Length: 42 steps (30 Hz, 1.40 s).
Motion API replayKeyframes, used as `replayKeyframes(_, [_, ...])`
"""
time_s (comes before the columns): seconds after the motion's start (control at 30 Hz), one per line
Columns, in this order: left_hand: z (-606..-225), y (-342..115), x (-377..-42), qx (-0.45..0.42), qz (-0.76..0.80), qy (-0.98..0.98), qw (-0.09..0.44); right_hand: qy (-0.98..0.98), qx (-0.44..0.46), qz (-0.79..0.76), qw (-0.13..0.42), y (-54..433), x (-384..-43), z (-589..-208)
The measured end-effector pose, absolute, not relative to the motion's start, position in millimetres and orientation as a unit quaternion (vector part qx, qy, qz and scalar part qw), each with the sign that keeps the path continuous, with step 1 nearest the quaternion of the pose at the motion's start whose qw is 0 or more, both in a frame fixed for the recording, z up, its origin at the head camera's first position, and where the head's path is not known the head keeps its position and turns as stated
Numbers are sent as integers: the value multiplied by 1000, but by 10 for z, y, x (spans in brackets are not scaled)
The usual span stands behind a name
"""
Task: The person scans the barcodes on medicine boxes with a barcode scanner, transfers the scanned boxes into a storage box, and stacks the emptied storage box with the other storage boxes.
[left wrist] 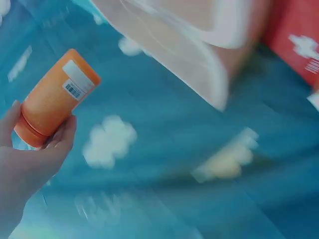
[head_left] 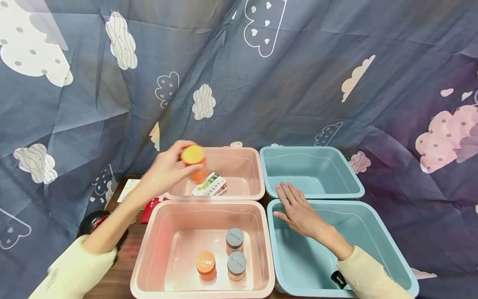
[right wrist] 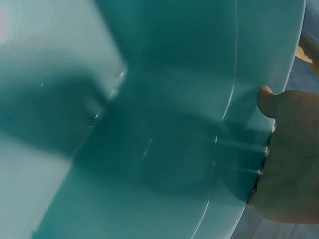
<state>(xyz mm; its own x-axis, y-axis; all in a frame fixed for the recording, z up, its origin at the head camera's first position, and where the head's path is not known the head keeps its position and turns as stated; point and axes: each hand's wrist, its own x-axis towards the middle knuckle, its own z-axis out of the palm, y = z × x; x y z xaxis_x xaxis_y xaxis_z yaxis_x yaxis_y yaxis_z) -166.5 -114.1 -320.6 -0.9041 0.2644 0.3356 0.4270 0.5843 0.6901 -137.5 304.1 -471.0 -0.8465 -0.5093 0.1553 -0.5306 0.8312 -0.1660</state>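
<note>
My left hand grips an orange bottle by its lid end, above the left part of the back pink bin. A white label with a barcode shows on the bottle in the left wrist view. Small white-and-green boxes lie in that bin below it. My right hand, fingers straight, rests at the far rim of the front blue bin. Inside the front pink bin stand an orange-lidded jar and two grey-lidded jars.
A second blue bin sits behind the front one. A small black object lies near the right sleeve. On the wooden table at left are a red packet, a white card and a black round item. A patterned cloth hangs behind.
</note>
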Motion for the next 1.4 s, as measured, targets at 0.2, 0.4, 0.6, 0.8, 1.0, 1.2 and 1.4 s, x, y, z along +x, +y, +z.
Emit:
replayKeyframes(0.2, [-3248, -132, -2251, -274, -451, -847, 52, -956, 265, 125, 14, 2996, -1377, -4610])
replayKeyframes(0.4, [-3467, 626, -2715, -312, -448, -838, 8, -955, 269, 127, 9, 3058, -1347, -4592])
replayKeyframes(0.6, [-3725, 1055, -3128, -299, -447, -841, -53, -948, 291, 113, 52, 3145, -1535, -4807])
replayKeyframes(0.8, [-4099, 1421, -3386, -260, -426, -862, -91, -956, 273, 93, 47, 3081, -1468, -4755])
replayKeyframes(1.0, [-4839, 1906, -3870, -187, -339, -920, -65, -962, 261, 69, 48, 3035, -1397, -4778])
replayKeyframes(1.2, [-4604, 1966, -3539, -129, -215, -967, -38, -960, 263, 69, 61, 3010, -1359, -4747])
replayKeyframes(1.4, [-4481, 1906, -3332, -160, -168, -972, -40, -956, 267, 101, 63, 2944, -1331, -4637])
